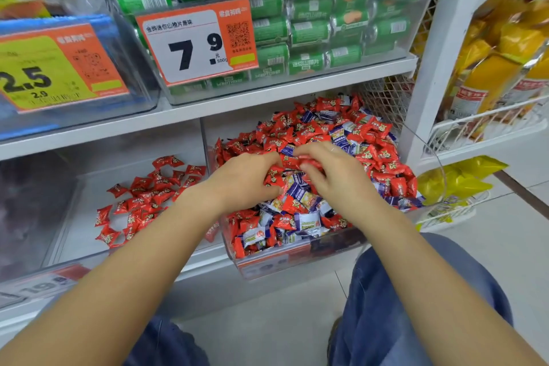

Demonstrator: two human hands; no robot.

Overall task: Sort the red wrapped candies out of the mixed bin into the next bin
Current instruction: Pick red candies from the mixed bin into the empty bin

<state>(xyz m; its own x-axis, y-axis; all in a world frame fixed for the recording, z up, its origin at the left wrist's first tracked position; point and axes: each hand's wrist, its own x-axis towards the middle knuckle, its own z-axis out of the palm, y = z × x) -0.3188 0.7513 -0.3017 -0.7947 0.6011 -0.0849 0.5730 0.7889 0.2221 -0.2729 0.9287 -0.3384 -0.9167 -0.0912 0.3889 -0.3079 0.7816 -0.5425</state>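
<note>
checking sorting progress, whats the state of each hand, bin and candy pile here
left hand: in the mixed bin, fingers curled round red candies
right hand: in the mixed bin, pinching a red candy
mixed bin: heaped, red and blue-white candies still mixed
next bin: holds a loose scatter of red candies only

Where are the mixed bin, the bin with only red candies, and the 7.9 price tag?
mixed bin (300, 264): head view, clear front wall.
bin with only red candies (89, 187): head view, bare floor.
7.9 price tag (190, 47): head view, white panel.
</note>
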